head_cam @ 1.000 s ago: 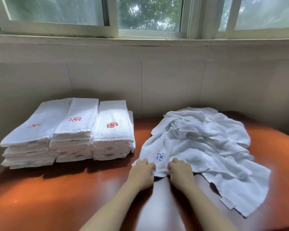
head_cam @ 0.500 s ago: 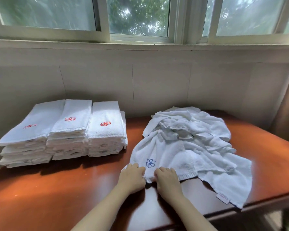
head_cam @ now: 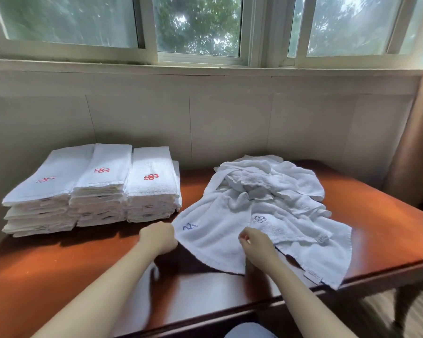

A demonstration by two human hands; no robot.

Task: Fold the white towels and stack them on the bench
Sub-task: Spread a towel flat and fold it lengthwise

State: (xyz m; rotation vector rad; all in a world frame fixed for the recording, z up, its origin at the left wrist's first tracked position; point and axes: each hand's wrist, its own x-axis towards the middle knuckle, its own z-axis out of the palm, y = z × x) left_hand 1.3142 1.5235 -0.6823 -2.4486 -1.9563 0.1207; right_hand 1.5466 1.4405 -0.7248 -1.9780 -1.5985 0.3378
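two hands work at the near edge of one loose white towel (head_cam: 213, 240) on the reddish wooden counter (head_cam: 59, 264), seen from the head camera. the left hand (head_cam: 159, 237) is curled into a fist gripping the towel's left near corner, beside a small blue emblem (head_cam: 189, 226). the right hand (head_cam: 257, 245) pinches the same towel's near edge further right, fingers bent; how much cloth it holds is hard to tell. the stretch of towel between the hands runs left to right along the counter's front, sagging in the middle. behind it lies a crumpled pile of white towels (head_cam: 274, 191), reaching back toward the wall. well to the left stand three stacks of folded towels (head_cam: 100, 189) with red emblems, side by side, long axes pointing away toward the wall.
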